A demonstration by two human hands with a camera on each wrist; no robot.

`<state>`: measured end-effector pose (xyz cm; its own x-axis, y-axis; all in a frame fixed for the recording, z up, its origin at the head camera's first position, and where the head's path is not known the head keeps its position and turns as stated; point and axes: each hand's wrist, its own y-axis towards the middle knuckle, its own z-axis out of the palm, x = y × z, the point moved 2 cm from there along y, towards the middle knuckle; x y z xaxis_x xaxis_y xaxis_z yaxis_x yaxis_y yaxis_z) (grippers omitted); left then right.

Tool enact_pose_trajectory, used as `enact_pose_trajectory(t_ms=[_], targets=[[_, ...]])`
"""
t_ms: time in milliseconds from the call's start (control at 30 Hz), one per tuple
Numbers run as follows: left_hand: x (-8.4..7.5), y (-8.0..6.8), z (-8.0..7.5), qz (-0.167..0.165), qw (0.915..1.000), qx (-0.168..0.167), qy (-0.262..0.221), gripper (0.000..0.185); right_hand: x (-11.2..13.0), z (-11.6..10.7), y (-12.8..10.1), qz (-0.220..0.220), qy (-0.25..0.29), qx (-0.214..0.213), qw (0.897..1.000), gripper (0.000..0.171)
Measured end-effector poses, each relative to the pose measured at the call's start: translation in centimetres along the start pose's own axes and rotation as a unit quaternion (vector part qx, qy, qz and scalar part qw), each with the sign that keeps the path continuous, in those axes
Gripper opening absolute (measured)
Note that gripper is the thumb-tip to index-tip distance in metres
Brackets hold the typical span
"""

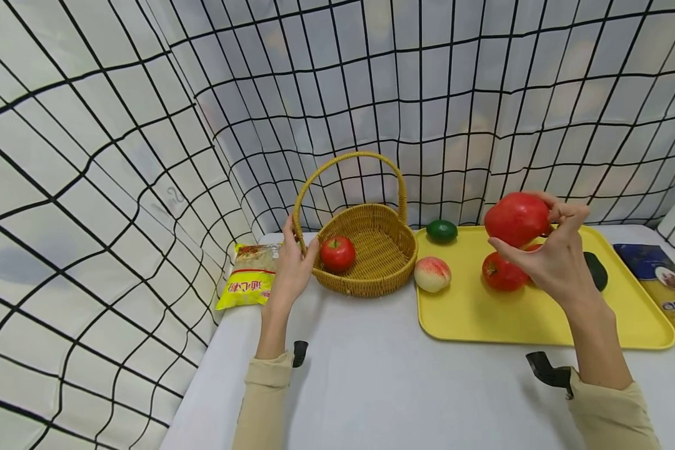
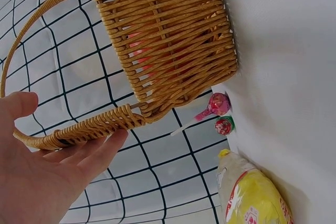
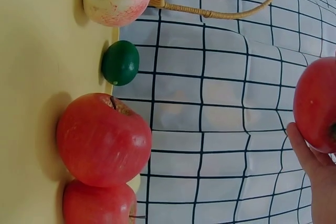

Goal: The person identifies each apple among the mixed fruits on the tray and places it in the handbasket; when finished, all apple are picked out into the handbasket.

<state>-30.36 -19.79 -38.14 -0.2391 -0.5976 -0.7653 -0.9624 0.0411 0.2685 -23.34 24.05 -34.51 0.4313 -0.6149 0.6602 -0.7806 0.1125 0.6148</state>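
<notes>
My left hand [image 1: 294,269] holds the handle of a wicker basket [image 1: 365,286] at its left side, thumb and fingers on either side of the rod. A red apple [image 1: 337,254] lies inside the basket. Raised above a yellow tray [image 1: 461,322], my right hand [image 1: 562,262] grips another red apple [image 1: 516,219] between thumb and fingers. Below it on the tray sit more red apples [image 3: 104,140], partly hidden by the hand in the head view. A peach [image 1: 433,274] and a small green fruit [image 1: 441,231] are at the tray's left edge.
A yellow food bag [image 1: 250,278] stands left of the basket, with lollipops [image 2: 219,104] near it. Right of the tray lies a blue and gold packet [image 1: 660,275]. A dark green fruit [image 1: 596,270] is on the tray's right. Netted cloth walls [image 1: 371,87] enclose the table.
</notes>
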Motion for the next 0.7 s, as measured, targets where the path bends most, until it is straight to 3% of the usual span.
enact_pose_trajectory(t_ms=[133,433,700], targets=[[0.1,0.1,-0.1,0.0,1.0,-0.001,0.003,0.077,0.2,-0.1,0.1,-0.029,0.004,-0.015,0.999,0.09],[-0.1,0.1,-0.1,0.006,1.0,-0.002,0.001,0.077,0.6,-0.5,0.2,-0.082,0.004,-0.057,0.995,0.077],[0.1,0.2,0.0,0.015,0.9999,-0.001,-0.004,0.077,1.2,-0.5,0.2,-0.14,0.035,-0.116,0.983,0.075]])
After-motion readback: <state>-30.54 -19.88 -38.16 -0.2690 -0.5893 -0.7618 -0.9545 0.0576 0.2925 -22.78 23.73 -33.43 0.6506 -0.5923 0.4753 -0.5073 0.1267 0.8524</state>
